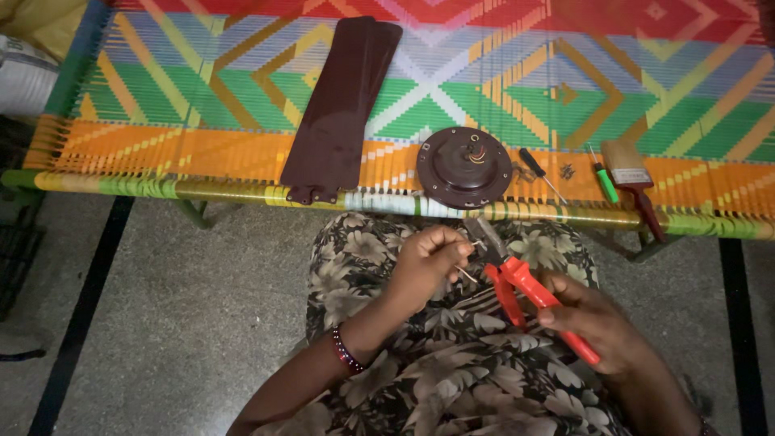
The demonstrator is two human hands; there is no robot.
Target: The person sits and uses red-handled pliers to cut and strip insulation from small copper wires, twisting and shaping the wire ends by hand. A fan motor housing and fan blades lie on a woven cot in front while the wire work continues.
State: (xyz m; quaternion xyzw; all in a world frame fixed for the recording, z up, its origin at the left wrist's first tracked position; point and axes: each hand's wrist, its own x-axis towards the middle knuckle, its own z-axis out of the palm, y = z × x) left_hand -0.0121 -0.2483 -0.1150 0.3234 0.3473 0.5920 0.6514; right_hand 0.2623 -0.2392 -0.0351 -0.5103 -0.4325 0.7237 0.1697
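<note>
Over lap: right hand [593,323] closed around red-handled pliers [521,287], left hand [424,262] pinching thin wire [468,274] at plier tips. Beyond, on striped woven cot [202,153]: dark fan blades [339,105], round motor housing [464,165], screwdrivers, brush.

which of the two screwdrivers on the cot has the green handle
The shorter screwdriver, lying beside the paintbrush; the other screwdriver, nearer the fan motor, has a black handle.

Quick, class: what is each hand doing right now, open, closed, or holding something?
Left hand: closed, pinching a small thin metal pin in its fingertips.
Right hand: closed around the red-handled metal pliers, whose nose points at the pin.
</note>
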